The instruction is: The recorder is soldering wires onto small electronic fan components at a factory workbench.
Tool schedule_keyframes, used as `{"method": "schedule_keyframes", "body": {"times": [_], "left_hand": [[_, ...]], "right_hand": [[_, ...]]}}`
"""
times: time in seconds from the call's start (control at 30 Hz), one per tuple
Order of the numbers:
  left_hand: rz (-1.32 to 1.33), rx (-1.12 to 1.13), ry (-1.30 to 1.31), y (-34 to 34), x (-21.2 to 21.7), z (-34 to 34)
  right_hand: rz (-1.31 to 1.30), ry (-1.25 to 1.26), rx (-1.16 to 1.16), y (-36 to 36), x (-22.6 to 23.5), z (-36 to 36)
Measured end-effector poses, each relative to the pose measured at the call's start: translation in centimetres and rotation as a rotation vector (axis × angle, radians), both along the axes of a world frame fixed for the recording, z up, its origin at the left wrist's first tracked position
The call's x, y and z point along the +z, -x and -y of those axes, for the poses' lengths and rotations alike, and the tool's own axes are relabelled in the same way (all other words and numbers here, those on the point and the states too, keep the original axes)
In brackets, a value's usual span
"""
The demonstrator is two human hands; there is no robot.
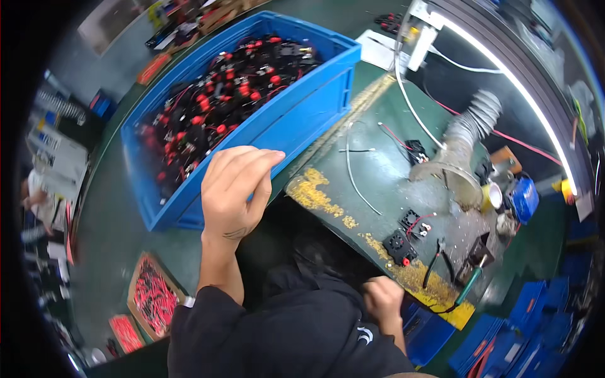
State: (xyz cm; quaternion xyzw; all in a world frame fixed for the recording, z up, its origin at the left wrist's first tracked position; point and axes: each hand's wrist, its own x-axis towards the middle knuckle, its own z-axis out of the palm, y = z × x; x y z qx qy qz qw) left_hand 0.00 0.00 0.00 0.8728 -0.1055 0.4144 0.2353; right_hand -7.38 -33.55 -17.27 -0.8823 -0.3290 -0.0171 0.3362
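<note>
My left hand (236, 189) hovers before the near wall of a big blue bin (296, 104). Its fingers are half bent, the thumb stands apart below them, and I see nothing in it. The bin holds a heap of small black parts (214, 94) with red pieces and thin wires. Low in the view, my right hand (384, 297) is curled close to my body beside the workbench's (378, 164) yellow-worn edge; whatever its fingers may hold is hidden. Nearest to it on the bench lie a black fan unit (398, 247) with a red piece and pliers (439, 261).
A soldering iron (471, 283) with a green handle rests near the bench corner. Behind it stands a grey fume duct (463, 151). A white tube (354, 176) curves across the bench. On the left, a cardboard box (153, 293) holds red and black wires. Blue bins (526, 309) stand lower right.
</note>
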Motion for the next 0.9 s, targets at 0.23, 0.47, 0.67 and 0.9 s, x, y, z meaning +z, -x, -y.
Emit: {"method": "schedule_keyframes", "body": {"times": [0.23,0.47,0.67,0.9], "left_hand": [[0.041,0.418,-0.12,6.6,0.6,-4.5],[-0.246,0.575,-0.074,10.1,3.6,-12.7],[-0.513,0.778,-0.639,7.1,3.9,-21.0],[-0.755,0.536,-0.47,1.0,5.2,-30.4]], "right_hand": [[-0.131,0.319,0.277,-0.3,-0.9,-1.5],[-0.087,0.4,0.184,-0.6,-2.0,-2.6],[-0.158,0.443,0.133,-0.3,-2.7,-9.3],[-1.027,-0.544,-0.084,2.3,-8.4,-14.9]]}}
